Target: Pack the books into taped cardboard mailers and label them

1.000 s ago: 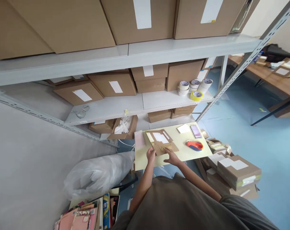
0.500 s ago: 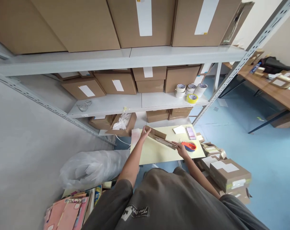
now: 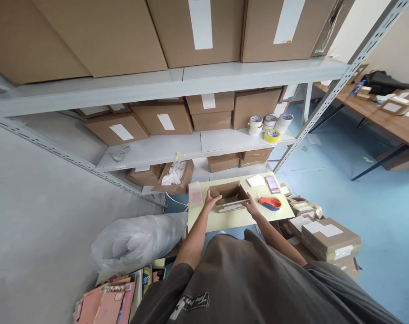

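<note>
An open-topped cardboard box (image 3: 230,206) is held between my two hands over the pale yellow table (image 3: 217,223). Its inside faces up, and a white label runs along its near side. My left hand (image 3: 211,200) grips the left end, thumb over the rim. At the opposite end, my right hand (image 3: 251,206) is closed on the right corner. Just right of that hand lies a red and blue tape dispenser (image 3: 271,203). Behind it are a stack of white paper (image 3: 255,180) and a pinkish card with a blurred face (image 3: 272,184).
A grey shelf rack (image 3: 177,146) with cartons and tape rolls (image 3: 271,136) stands ahead. Left of the table lies a bubble-wrap roll (image 3: 140,240), with pink folders (image 3: 105,301) below. Cartons (image 3: 330,238) are piled at the right. A wooden desk (image 3: 389,110) stands farther off.
The cardboard piece, seen flat and tilted edge-on before, now shows as an open box with its inside facing up. Both hands have lowered it towards the table and drawn closer together.
</note>
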Motion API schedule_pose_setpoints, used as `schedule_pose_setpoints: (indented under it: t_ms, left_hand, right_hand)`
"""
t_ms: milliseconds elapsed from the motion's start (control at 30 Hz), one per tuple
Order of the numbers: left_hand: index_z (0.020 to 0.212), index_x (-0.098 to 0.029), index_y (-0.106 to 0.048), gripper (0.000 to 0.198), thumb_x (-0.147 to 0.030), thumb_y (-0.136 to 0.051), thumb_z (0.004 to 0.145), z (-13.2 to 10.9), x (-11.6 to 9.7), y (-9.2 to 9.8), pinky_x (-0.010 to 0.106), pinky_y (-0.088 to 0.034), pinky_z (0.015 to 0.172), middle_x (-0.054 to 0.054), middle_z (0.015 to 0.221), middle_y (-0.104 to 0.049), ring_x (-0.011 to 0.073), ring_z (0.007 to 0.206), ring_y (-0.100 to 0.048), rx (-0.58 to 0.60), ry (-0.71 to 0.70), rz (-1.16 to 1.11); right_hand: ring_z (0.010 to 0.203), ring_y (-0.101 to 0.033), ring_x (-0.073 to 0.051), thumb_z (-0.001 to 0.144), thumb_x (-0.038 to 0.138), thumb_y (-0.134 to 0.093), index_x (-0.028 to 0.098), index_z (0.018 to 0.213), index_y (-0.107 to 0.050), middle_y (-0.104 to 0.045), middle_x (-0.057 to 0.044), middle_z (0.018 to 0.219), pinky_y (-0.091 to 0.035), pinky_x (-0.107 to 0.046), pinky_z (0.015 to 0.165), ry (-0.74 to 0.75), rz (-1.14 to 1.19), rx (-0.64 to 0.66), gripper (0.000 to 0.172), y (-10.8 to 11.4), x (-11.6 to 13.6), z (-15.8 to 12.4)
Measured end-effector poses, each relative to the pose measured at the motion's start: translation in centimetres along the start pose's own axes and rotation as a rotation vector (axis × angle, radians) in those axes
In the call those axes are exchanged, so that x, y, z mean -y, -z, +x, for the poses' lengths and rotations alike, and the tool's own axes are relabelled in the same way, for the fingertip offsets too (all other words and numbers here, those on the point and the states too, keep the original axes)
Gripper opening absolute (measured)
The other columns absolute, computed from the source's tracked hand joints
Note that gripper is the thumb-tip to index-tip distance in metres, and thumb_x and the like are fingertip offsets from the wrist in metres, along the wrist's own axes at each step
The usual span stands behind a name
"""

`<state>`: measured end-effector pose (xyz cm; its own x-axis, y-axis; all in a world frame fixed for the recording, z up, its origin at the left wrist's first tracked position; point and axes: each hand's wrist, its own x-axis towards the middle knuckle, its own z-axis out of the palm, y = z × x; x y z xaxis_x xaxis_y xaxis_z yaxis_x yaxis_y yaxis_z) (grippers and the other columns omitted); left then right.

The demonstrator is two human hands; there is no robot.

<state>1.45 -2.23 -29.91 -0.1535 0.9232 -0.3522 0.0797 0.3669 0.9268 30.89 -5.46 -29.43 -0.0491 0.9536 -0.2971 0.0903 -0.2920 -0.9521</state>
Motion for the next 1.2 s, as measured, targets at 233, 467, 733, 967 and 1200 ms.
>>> schedule_pose_setpoints:
  t_ms: [233, 467, 733, 967, 1200]
  left_hand:
    - [0.173, -0.025, -0.019, 0.133, -0.051, -0.098, 0.069, 0.8, 0.2, 1.0, 0.045, -0.044, 0.119, 0.023, 0.167, -0.043, 0.0361, 0.148, -0.052, 0.142, 0.013, -0.039]
    - [0.169, -0.025, -0.027, 0.125, -0.036, -0.098, 0.067, 1.5, 0.5, 0.7, 0.049, -0.048, 0.115, 0.023, 0.157, -0.054, 0.0352, 0.139, -0.06, 0.111, 0.051, 0.004]
    - [0.14, -0.024, -0.059, 0.059, -0.025, -0.07, 0.083, 1.7, -0.3, 2.1, 0.04, -0.048, 0.113, 0.012, 0.146, -0.063, 0.0267, 0.137, -0.059, 0.113, -0.103, -0.097]
    - [0.135, -0.025, -0.06, 0.053, -0.06, -0.058, 0.095, 1.1, -0.7, 2.8, 0.034, -0.054, 0.102, 0.011, 0.141, -0.065, 0.0265, 0.133, -0.061, 0.229, 0.003, -0.21]
    - [0.151, -0.024, -0.053, 0.097, -0.057, -0.093, 0.069, 0.2, 1.1, 3.8, 0.041, -0.042, 0.12, 0.016, 0.16, -0.051, 0.0332, 0.146, -0.051, 0.386, -0.07, -0.159]
  right_hand:
    - [0.145, -0.055, -0.033, 0.076, 0.04, -0.076, 0.03, 0.159, -0.053, -0.057, -0.012, 0.16, -0.047, -0.05, 0.117, 0.119, 0.031, -0.063, 0.086, -0.6, 0.5, -0.5]
    - [0.148, -0.05, -0.032, 0.079, 0.046, -0.077, 0.033, 0.154, -0.059, -0.059, -0.007, 0.159, -0.041, -0.052, 0.123, 0.117, -0.06, 0.022, 0.078, -0.8, 1.4, -0.4]
    - [0.129, -0.067, -0.033, 0.08, 0.055, -0.081, 0.033, 0.155, -0.059, -0.063, -0.008, 0.154, -0.054, -0.052, 0.111, 0.057, -0.176, 0.074, 0.081, -0.7, 1.2, 0.0]
    - [0.135, -0.063, -0.033, 0.08, 0.049, -0.081, 0.032, 0.141, -0.07, -0.068, -0.007, 0.148, -0.047, -0.051, 0.118, 0.129, -0.396, 0.025, 0.064, -0.4, 1.5, 0.4]
    - [0.11, -0.073, -0.034, 0.08, 0.067, -0.075, 0.022, 0.135, -0.065, -0.076, -0.014, 0.128, -0.057, -0.047, 0.098, 0.054, -0.381, -0.111, 0.072, -1.8, 0.2, 0.5]
